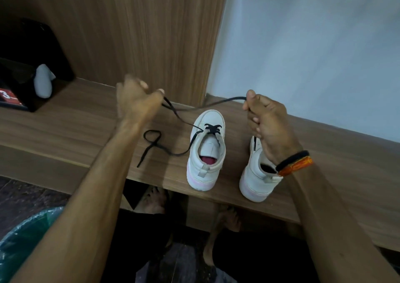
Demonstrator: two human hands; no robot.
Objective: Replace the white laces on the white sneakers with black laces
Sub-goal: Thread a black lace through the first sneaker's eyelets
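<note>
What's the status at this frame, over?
Left hand and right hand each pinch thin black lace. Left white canvas sneaker partly laced, lace tail loose on wooden shelf. Nothing blocking.

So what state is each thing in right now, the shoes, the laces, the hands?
Left sneaker: upright on the shelf, black lace only through the lowest eyelets.
Right sneaker: upright, mostly hidden by the wrist; lacing cannot be told.
Black lace: held raised between both hands, one end loose and looped on the shelf.
Left hand: pinches the lace, blurred.
Right hand: grips the lace.
</note>
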